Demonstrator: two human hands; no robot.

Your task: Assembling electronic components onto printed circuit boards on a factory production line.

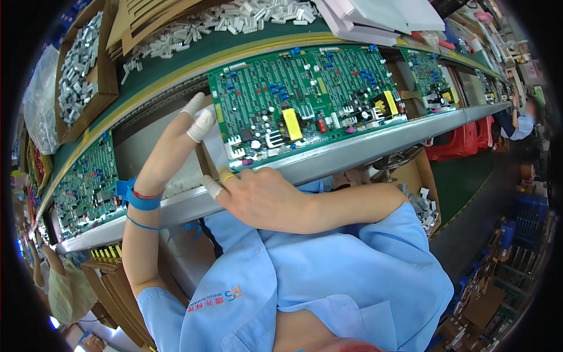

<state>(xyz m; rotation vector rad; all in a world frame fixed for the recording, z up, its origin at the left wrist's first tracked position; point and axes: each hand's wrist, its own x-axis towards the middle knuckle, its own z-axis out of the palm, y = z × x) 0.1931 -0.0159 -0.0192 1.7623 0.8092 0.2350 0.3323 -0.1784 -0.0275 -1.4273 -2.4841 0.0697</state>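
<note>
A green circuit board panel (234, 108) lies on the rail, crowded with components, including yellow transformers (291, 124). My left hand (176, 138) is beside its left edge, with white cots on two spread fingertips and a blue strap (141, 199) round the wrist. The hand holds nothing visible; whether it touches the board cannot be told. My right hand (264, 196) reaches across to the metal rail (328, 158) below the board's lower left corner. Its white-cotted and yellow-cotted digits point left, apart; the other fingers bend out of sight.
More boards sit on the line at left (88, 182) and right (428, 79). Behind are a carton of grey parts (79, 70), loose white connectors (234, 20) and white sheets (381, 17). A box of grey parts (425, 205) is under the rail. Other people work at both ends.
</note>
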